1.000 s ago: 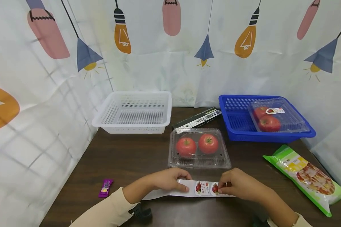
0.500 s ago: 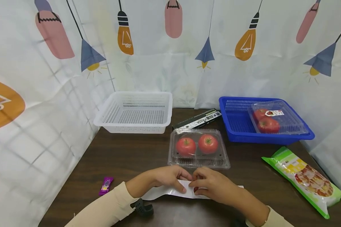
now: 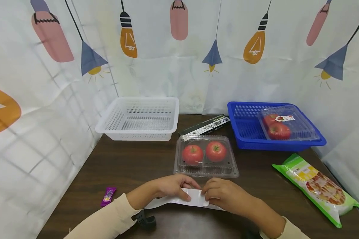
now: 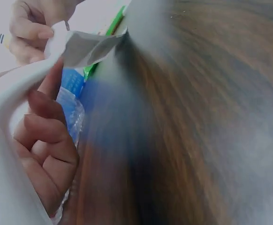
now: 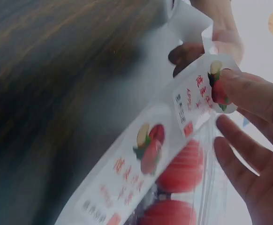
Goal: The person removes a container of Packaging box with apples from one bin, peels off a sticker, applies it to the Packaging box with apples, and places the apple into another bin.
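Note:
Over the dark table, my left hand (image 3: 175, 188) grips a white strip of sticker labels (image 3: 194, 196) between thumb and fingers. Close beside it, my right hand (image 3: 225, 196) pinches the end of one label (image 5: 193, 96), printed with red fruit and red characters, as the right wrist view shows. The white backing (image 5: 193, 23) is bent back near that end. Another printed label (image 5: 136, 176) lies along the strip. Just beyond both hands sits a closed clear plastic box (image 3: 206, 171) with two red apples (image 3: 216, 151). The strip hides part of my left hand in the left wrist view.
A white basket (image 3: 139, 136) stands at the back left. At the back right, a blue basket (image 3: 275, 145) holds a labelled clear box (image 3: 302, 129) of red apples. A pasta box (image 3: 206, 126), a green-edged food bag (image 3: 320, 189) and a purple packet (image 3: 108, 196) lie about.
My right hand has moved left along the strip, close to my left hand, and now pinches a label's end there. The left hand keeps its grip and has barely moved.

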Demonstrator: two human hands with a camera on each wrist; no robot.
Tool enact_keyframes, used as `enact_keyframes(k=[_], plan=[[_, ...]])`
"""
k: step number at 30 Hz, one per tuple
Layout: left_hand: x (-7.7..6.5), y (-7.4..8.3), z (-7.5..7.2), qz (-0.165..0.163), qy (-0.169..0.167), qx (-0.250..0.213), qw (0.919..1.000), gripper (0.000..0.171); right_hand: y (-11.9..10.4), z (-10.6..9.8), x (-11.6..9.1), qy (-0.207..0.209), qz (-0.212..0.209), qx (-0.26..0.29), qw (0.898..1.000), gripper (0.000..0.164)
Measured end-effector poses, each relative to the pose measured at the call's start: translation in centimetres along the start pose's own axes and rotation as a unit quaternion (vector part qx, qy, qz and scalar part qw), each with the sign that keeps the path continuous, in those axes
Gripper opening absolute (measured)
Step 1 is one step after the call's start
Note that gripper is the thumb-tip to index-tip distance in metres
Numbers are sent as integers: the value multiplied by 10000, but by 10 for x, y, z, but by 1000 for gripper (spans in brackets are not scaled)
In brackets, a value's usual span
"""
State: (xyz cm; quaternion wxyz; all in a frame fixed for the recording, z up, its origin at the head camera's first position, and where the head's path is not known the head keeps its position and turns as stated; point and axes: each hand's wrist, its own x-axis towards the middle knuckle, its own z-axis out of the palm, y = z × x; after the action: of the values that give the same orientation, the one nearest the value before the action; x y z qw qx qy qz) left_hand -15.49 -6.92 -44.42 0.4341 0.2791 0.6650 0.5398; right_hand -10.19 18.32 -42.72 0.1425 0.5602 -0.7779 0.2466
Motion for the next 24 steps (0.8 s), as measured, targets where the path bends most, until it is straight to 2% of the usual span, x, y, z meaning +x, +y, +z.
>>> enact_keyframes(k=[4, 9, 13, 16, 19, 24], plan=[[-4, -1, 1, 4, 327, 614, 9976, 37, 1, -7, -7, -110, 311, 316, 9990, 32], [-7, -5, 1, -124, 520, 1452, 9880, 35, 0, -16, -15, -124, 879, 552, 9945, 32], [-5, -6, -1, -115, 423, 2032, 9782, 35, 0, -24, -17, -84, 1264, 490, 9907, 28], [-5, -7, -2, 33, 306, 2455, 9689, 35, 1, -29, -16, -62, 1575, 467, 9864, 31], [-11, -8, -5, 75, 421, 2559, 9657, 33, 2, -35, -15, 2, 1815, 359, 9827, 40], [-34, -6, -17, -153, 732, 2372, 9686, 30, 5, -43, -13, 337, 1972, -163, 9796, 44]])
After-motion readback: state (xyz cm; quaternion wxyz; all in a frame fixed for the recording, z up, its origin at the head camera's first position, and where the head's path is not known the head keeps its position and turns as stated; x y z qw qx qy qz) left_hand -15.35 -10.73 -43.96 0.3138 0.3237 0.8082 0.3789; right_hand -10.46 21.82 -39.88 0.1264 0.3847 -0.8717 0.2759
